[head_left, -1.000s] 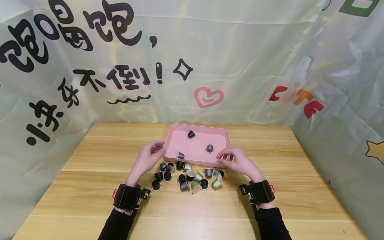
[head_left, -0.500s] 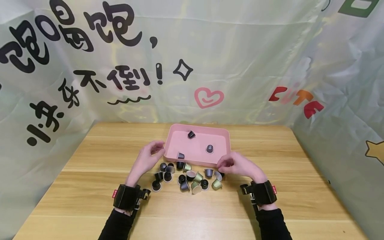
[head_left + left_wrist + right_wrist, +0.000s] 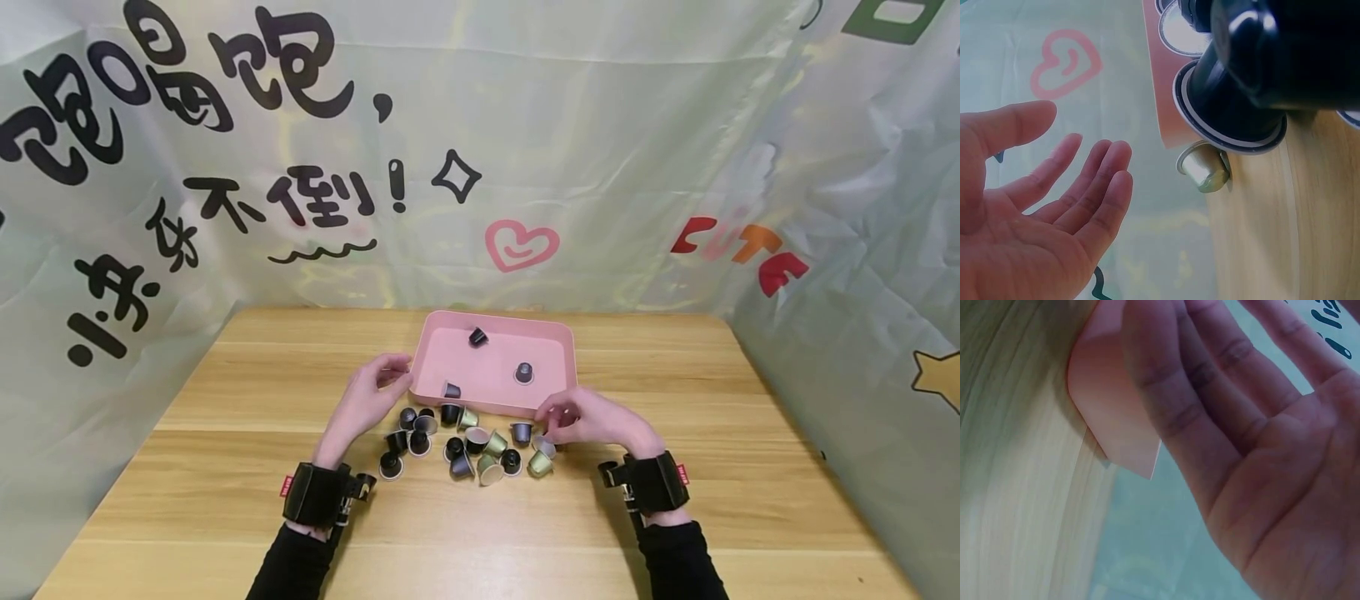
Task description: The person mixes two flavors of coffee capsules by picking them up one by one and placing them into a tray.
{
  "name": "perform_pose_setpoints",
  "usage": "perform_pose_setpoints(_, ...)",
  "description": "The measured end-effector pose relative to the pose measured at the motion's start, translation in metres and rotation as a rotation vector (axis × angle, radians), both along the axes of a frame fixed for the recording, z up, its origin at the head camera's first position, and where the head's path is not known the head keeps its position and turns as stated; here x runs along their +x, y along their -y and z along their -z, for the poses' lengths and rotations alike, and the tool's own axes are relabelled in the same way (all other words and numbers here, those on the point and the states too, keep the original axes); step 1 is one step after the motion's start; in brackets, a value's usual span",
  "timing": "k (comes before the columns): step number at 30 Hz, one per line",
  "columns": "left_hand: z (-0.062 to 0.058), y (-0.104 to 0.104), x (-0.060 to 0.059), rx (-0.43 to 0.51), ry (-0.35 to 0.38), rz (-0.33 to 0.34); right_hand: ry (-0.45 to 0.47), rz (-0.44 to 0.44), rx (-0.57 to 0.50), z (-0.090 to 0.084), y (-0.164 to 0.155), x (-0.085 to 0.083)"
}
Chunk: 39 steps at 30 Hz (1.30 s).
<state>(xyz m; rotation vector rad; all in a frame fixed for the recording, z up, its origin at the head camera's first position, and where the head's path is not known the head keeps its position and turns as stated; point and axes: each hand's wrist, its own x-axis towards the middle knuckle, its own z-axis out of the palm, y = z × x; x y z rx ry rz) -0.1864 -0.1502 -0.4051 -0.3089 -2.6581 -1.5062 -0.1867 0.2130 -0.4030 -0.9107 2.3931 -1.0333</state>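
Now the right hand (image 3: 592,417) is down among the capsules

Compared with a second ago, that hand has dropped from above the near right corner of the pink tray (image 3: 487,367) to the right end of the loose capsules just in front of it. A dark capsule that showed there is now hidden by the hand, and the silver-lidded capsule (image 3: 543,447) beside it is partly covered. The fingers are bent, but their tips are lost in both the head and right wrist views, so I cannot tell whether they pinch anything.

The left hand (image 3: 371,392) has hardly moved: it hovers by the tray's left near corner, fingers loosely bent, and the left wrist view shows its palm holding nothing.

As I judge it, the change moves the work from the tray's edge to this end of the group, with the right hand doing the handling and the left idle. Inside the tray are three capsules: a black capsule (image 3: 477,337) tilted near the back, a grey capsule (image 3: 524,372) upright toward the right, and a purplish capsule (image 3: 452,390) by the front wall. Far more lie on the wooden table (image 3: 262,400), including a green capsule (image 3: 540,464) nearest the right hand's side
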Motion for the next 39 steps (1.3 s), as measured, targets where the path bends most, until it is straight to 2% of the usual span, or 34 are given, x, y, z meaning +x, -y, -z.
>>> perform_pose_setpoints(10,0.0,-0.001,0.001,-0.001,0.024,0.001,-0.039,0.06,0.075,0.002,0.003,0.002)
perform_pose_setpoints(19,0.0,-0.001,0.002,0.001,0.014,0.013,-0.1,0.128,0.174,-0.003,0.004,0.003)
perform_pose_setpoints(31,0.001,-0.002,0.003,-0.001,0.029,0.05,-0.072,0.127,0.169,-0.003,0.009,0.002)
perform_pose_setpoints(39,0.001,-0.003,0.003,-0.01,0.029,0.05,-0.068,0.144,0.189,-0.002,0.012,0.004)
